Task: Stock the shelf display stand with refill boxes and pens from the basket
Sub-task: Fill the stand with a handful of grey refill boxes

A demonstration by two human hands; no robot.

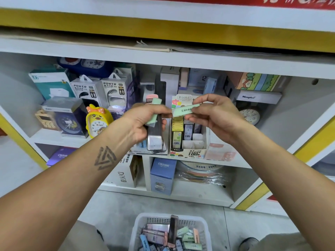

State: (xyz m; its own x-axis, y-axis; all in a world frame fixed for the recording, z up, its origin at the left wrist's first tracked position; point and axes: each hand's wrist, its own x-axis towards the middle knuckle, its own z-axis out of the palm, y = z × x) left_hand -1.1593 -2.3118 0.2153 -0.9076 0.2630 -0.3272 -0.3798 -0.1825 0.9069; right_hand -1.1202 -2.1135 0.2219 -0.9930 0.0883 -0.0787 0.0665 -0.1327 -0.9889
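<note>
A: What do the hands hold?

B: The right hand (213,116) pinches a slim mint-green refill box (184,110), matte card with dark print, level above the display stand (188,140). The left hand (143,122) grips a long dark glossy pack (155,134) and another green box (154,113).

A: Any room in the stand?

B: Its front right card cells look free. The white mesh basket (170,232) sits on the floor below.

Your left hand (143,122): fingers curled, gripping | your right hand (215,113): fingertips pinching | both forearms raised, extended forward
</note>
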